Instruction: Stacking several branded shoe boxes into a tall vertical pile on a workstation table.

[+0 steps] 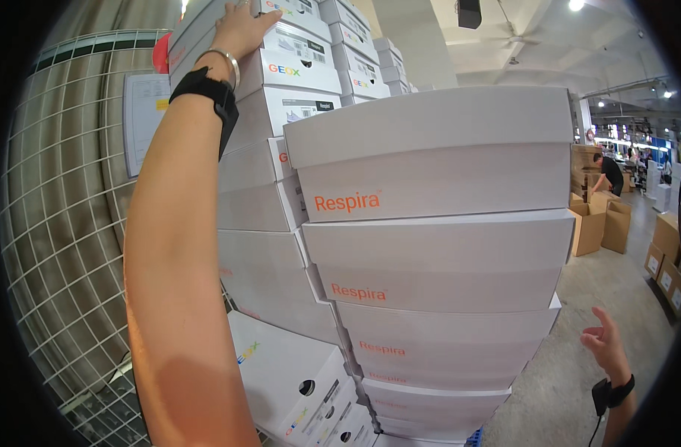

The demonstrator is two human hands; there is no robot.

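My left hand (pixel 240 31) reaches up to the upper left and lies on the corner of a white shoe box (pixel 299 21) high in a stack, its thumb spread from the fingers. A bracelet and a black wrist strap (pixel 205 91) circle that arm. Directly before me rises a tall column of closed white shoe boxes, the top one (pixel 437 156) with orange print on its side. Low at the right, away from the boxes, my right hand (pixel 607 343) hangs with fingers apart and nothing in it. It wears a black strap (pixel 616 391) with a cable.
A wire mesh fence (pixel 57 223) with a hung paper sheet (pixel 141 123) stands at left. Lower white boxes (pixel 281 372) sit beside the column. More stacks rise behind. At far right, a person (pixel 612 175) bends over open cartons (pixel 590 227) on the concrete floor (pixel 549 387).
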